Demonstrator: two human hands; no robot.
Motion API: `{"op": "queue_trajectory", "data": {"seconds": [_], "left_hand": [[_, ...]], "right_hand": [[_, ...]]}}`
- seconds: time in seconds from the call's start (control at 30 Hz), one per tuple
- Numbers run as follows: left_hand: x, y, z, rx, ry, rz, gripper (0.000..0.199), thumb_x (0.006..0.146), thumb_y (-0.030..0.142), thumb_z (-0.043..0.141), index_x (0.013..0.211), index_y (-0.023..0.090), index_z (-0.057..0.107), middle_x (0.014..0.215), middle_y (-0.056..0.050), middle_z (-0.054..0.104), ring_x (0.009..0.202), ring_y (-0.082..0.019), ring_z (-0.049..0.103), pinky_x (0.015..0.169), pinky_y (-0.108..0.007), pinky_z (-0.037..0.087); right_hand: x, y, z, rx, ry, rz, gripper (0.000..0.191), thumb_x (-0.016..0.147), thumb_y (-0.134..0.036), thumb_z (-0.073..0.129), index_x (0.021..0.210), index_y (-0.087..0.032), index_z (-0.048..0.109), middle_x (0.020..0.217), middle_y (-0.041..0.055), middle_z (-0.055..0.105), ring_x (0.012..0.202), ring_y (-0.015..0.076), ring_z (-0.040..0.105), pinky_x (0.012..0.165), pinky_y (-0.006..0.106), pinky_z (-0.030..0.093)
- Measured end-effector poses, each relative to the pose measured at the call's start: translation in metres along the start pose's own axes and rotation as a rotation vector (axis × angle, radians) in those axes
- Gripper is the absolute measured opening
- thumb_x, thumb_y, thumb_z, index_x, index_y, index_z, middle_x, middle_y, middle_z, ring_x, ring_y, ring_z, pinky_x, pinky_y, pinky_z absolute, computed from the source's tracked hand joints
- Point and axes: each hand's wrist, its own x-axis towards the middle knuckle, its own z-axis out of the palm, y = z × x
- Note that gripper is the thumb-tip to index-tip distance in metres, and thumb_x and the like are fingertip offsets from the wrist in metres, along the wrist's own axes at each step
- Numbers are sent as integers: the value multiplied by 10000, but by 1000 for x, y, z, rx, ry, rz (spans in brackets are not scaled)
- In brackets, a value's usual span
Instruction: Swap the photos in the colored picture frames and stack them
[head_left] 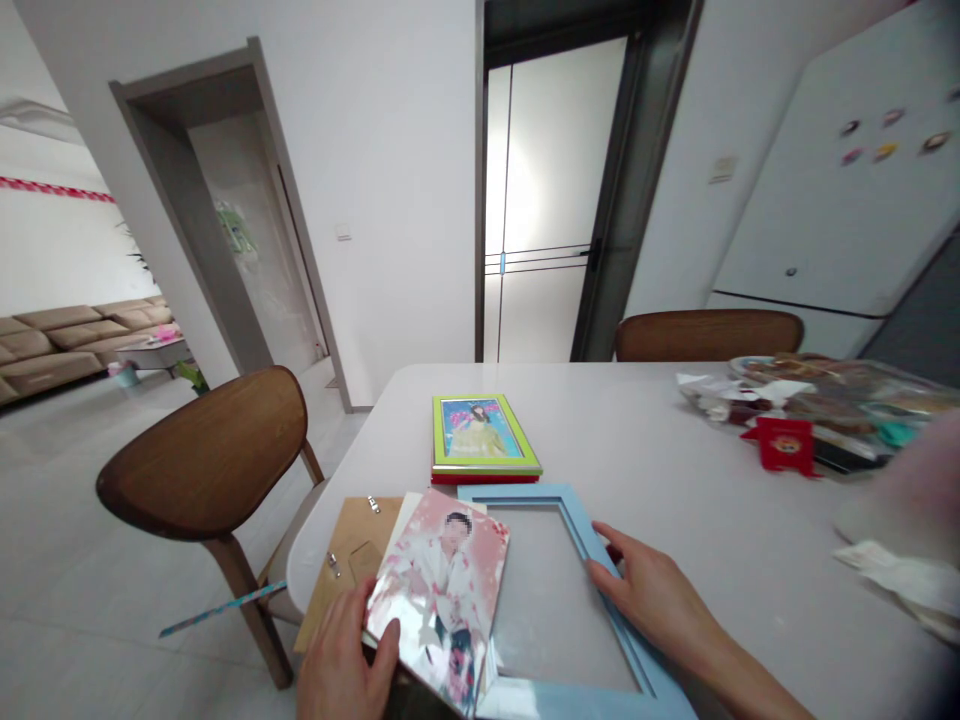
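Note:
My left hand (349, 640) is closed on the lower left edge of a glossy pink portrait photo (442, 600), its thumb bent over the corner. The photo lies tilted across the left side of a light blue picture frame (581, 545). Under and left of the photo is a brown backing board (352, 530) with metal clips. On the right, my right hand (645, 585) grips the blue frame's right side between thumb and fingers. Past the blue frame lies a lime green picture frame (487, 465) holding another portrait, stacked on something red.
The white table (600, 420) has rounded corners. Brown wooden chairs stand at its left (210, 450) and far side (709, 335). Food packages (840, 390), a red packet (785, 446) and white tissue (900, 575) sit on the right.

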Motion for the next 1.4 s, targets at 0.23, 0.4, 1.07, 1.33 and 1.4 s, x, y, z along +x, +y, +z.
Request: {"op": "queue_trajectory", "data": {"seconds": [0.23, 0.4, 1.07, 1.33, 1.4], "left_hand": [[-6, -7, 7, 178, 85, 362, 436, 712, 342, 524, 1099, 147, 481, 1118, -149, 548, 1024, -277, 511, 796, -434, 464], [-7, 7, 8, 170, -78, 531, 584, 671, 178, 490, 1234, 140, 340, 1275, -155, 397, 1178, -293, 344, 895, -508, 364], [24, 74, 4, -863, 163, -218, 337, 780, 323, 448, 1029, 125, 560, 1014, -91, 625, 1042, -242, 507, 923, -379, 370], [15, 90, 30, -1338, -83, -390, 585, 701, 416, 538, 1178, 111, 389, 1147, -161, 527, 1052, -237, 500, 883, -358, 406], [13, 80, 33, -1212, -132, -297, 541, 702, 356, 546, 1163, 114, 401, 1177, -167, 497, 1067, -228, 487, 899, -348, 395]], "right_hand": [[-4, -6, 1, -14, 105, -84, 421, 702, -316, 423, 1056, -119, 538, 963, 116, 571, 779, 209, 558, 718, 332, 423], [-11, -48, 13, 435, -101, -120, 402, 713, -319, 431, 1070, -153, 511, 761, 37, 590, 599, 135, 544, 572, 262, 432], [-13, -121, 9, 1373, -273, 233, 438, 692, -360, 551, 1057, -131, 473, 832, 61, 608, 630, 124, 580, 571, 258, 469], [-7, -75, -2, 1387, -121, 273, 408, 722, -271, 448, 1115, -169, 413, 802, 50, 655, 657, 174, 617, 538, 266, 472], [-3, -57, -9, 1234, -156, 313, 469, 718, -253, 424, 1174, -164, 361, 654, 19, 641, 552, 170, 604, 478, 262, 454]]}}
